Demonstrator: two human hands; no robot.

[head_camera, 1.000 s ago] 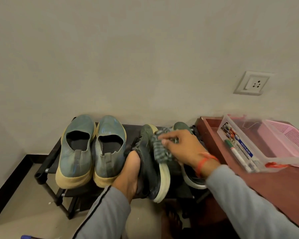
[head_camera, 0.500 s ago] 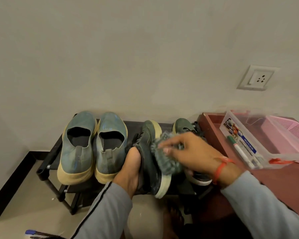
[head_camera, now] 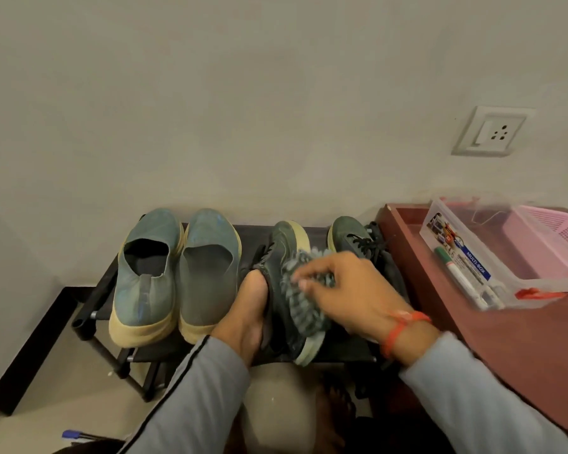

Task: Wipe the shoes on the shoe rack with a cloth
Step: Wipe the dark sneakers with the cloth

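Shoe in hand: a dark sneaker (head_camera: 284, 290) is tipped on its side above the shoe rack (head_camera: 105, 309), its long axis running away from the person, toe toward the wall.
Relation: the sneaker is held between the two hands, with its pale sole facing right.
Left hand (head_camera: 246, 317): slid inside the sneaker's opening; its fingers are hidden, so the grip cannot be told.
Right hand (head_camera: 348, 293): curled around a fuzzy grey cloth (head_camera: 304, 296), which is pressed against the sneaker's side.
Unwiped, as judged: the second dark sneaker (head_camera: 358, 244) and the blue-grey slip-ons (head_camera: 177, 273) are left resting on the rack.
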